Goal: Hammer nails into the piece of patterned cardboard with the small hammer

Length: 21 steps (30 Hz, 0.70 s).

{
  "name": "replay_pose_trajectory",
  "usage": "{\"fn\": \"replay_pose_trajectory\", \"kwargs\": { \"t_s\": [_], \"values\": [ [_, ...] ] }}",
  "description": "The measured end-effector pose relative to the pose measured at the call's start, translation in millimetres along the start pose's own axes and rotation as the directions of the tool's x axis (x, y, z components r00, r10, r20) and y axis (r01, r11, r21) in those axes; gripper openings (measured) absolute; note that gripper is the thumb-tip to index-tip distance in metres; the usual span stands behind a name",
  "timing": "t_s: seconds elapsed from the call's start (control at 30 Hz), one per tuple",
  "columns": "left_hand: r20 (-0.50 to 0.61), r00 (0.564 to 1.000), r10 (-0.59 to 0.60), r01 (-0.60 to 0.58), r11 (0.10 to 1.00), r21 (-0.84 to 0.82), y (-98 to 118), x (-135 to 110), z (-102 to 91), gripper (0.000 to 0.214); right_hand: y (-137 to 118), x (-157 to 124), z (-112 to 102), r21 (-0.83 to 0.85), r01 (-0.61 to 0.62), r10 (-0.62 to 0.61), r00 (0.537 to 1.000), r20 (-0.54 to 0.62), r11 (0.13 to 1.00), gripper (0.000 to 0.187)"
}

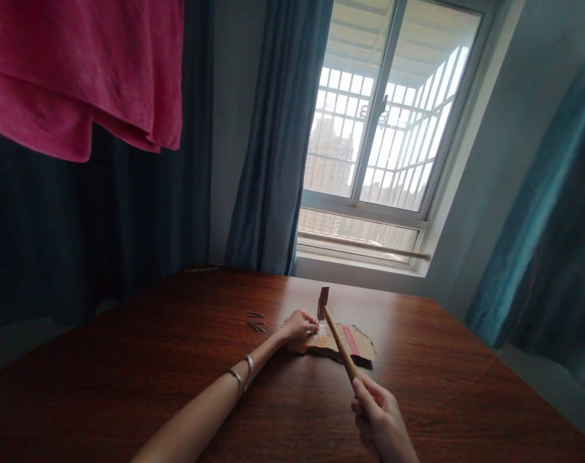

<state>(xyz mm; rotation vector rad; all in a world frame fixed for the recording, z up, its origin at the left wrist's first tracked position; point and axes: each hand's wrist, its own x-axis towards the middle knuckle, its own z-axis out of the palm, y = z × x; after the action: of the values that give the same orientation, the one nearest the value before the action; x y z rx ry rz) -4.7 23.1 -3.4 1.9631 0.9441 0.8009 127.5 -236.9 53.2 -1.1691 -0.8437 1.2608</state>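
Note:
My left hand point(302, 324) pinches a thin nail point(318, 321) that stands upright over a torn piece of cardboard point(363, 345). The cardboard lies on the table, with a pink strip and many small marks on its face. Wrapped round the wooden handle of a hammer point(341, 347) is my right hand point(381, 415). The hammer's head is just above the nail, close to my left fingertips; whether the two touch I cannot tell. Several loose nails point(256, 326) lie on the table left of my left hand.
A brown wooden table point(142, 360) spreads beneath everything. Past its far edge are a blue curtain point(273, 141) and a barred window point(369, 128). Pink cloth point(103, 71) hangs at the upper left. Another curtain point(538, 244) hangs at the right.

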Motion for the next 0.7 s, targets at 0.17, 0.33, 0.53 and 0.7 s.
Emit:
{"fn": "replay_pose_trajectory", "kwargs": {
  "t_s": [0.17, 0.33, 0.53, 0.7],
  "values": [
    [-0.002, 1.0, -0.009, 0.009, 1.0, 0.025, 2, -2, -0.3, 0.031, -1, -2, 1, 0.017, -0.005, 0.005, 1.0, -0.011, 1.0, 0.051],
    [0.004, 1.0, 0.004, -0.004, 0.999, 0.038, 0, 0, -0.6, 0.031, 2, 3, 0, 0.005, 0.01, -0.01, 1.0, -0.028, 1.0, 0.054],
    [0.007, 1.0, 0.013, -0.013, 0.998, 0.055, -1, -1, 1.0, 0.032, 1, -1, -6, 0.023, 0.008, -0.006, 0.997, -0.077, 1.0, 0.065],
    [-0.018, 0.999, 0.028, -0.026, 0.993, 0.115, 3, -4, 0.0, 0.031, 10, -3, -34, -0.07, 0.12, -0.137, 0.927, -0.35, 0.99, 0.077]
  ]
}}
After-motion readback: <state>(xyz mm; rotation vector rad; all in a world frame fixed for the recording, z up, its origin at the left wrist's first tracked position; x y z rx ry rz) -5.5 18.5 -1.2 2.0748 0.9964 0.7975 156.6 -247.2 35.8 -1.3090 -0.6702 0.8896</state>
